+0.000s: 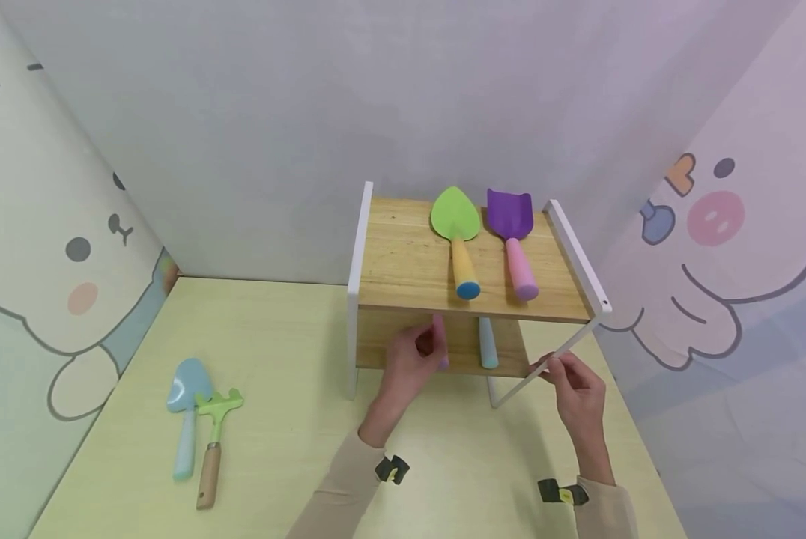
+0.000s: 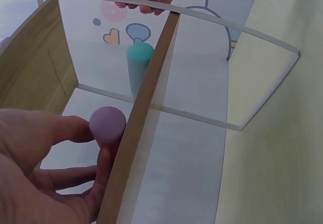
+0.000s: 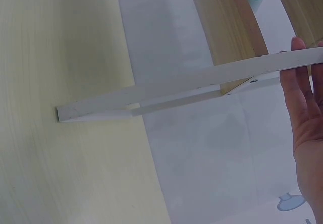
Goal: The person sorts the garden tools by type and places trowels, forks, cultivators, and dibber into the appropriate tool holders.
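A two-tier wooden shelf rack [image 1: 403, 254] with white side frames stands on the table. My left hand [image 1: 413, 363] reaches into its lower tier and pinches a pink-handled tool [image 2: 107, 125] between thumb and fingers; the tool's head is hidden under the upper board. Beside it on the lower board lies a light-blue handle [image 1: 488, 343] with a teal end, its head hidden too. On the rack's right side, my right hand [image 1: 581, 393] holds the white side frame [image 3: 176, 85], fingers lying behind the bar.
On the upper board lie a green spade with a yellow handle [image 1: 463, 266] and a purple shovel with a pink handle [image 1: 519, 266]. At the table's left are a blue trowel [image 1: 186, 427] and a green hand rake [image 1: 210, 471]. Cartoon-printed curtains [image 1: 275, 135] enclose the table.
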A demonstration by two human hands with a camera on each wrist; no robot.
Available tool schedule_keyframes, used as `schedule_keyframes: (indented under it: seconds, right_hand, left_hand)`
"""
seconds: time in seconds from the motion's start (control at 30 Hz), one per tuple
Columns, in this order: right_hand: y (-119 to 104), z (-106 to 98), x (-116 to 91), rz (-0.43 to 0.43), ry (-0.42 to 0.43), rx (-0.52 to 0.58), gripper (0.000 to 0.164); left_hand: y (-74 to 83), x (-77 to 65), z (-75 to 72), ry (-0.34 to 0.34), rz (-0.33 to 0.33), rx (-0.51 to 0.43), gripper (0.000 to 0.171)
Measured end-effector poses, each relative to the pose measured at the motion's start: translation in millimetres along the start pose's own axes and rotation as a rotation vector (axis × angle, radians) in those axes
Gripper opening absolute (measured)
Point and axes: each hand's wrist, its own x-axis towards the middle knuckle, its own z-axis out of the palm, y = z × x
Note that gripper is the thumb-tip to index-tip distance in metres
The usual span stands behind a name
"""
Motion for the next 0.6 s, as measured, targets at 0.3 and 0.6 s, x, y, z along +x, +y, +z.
schedule_keyframes:
  seconds: [0.3, 0.6]
  right_hand:
    - [0.2, 1.8, 1.1, -0.046, -0.015, 0.064, 0.013]
    - [-0.8, 1.5, -0.4, 0.001, 0.012, 0.008, 0.012]
  left_hand:
    - [0.6, -6.2, -1.8, 0.041, -0.005, -0.055, 0.016]
    - [1.2, -23.9, -12.1, 0.054, -0.12, -0.133, 0.024]
